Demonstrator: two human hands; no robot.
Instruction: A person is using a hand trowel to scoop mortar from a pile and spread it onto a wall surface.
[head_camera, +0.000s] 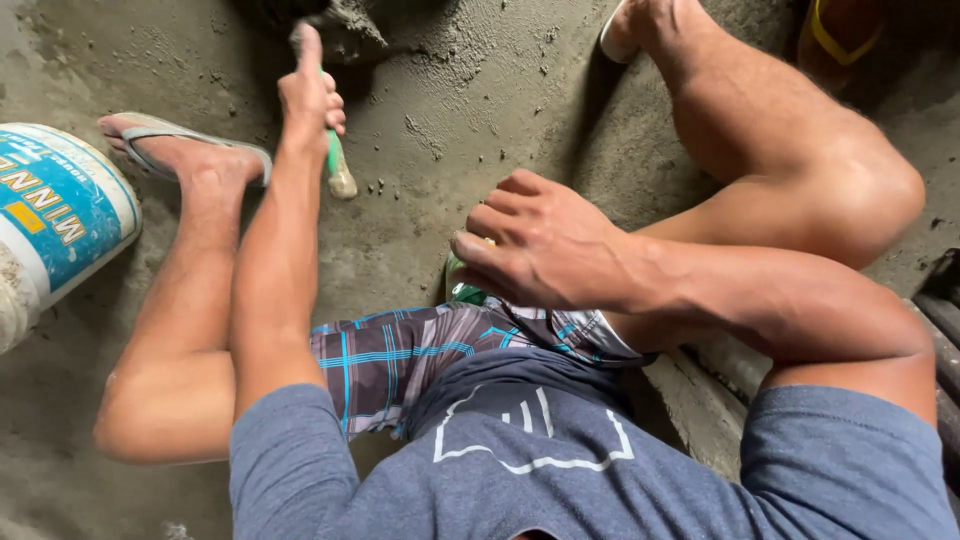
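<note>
I crouch on a cement-smeared floor (470, 110). My left hand (310, 95) is stretched forward and closed around the green handle of a trowel (336, 160), whose blade reaches into a dark heap of wet mortar (340, 25) at the top. My right hand (535, 245) rests near my knee with its fingers curled over a small green object (465, 292), mostly hidden under the palm. My legs in plaid shorts and sandals frame both hands.
A white and blue plastic bucket (50, 215) lies at the left edge beside my left foot (180, 150). A yellow and red thing (840, 35) sits at the top right. Dark bars (940, 320) run along the right edge.
</note>
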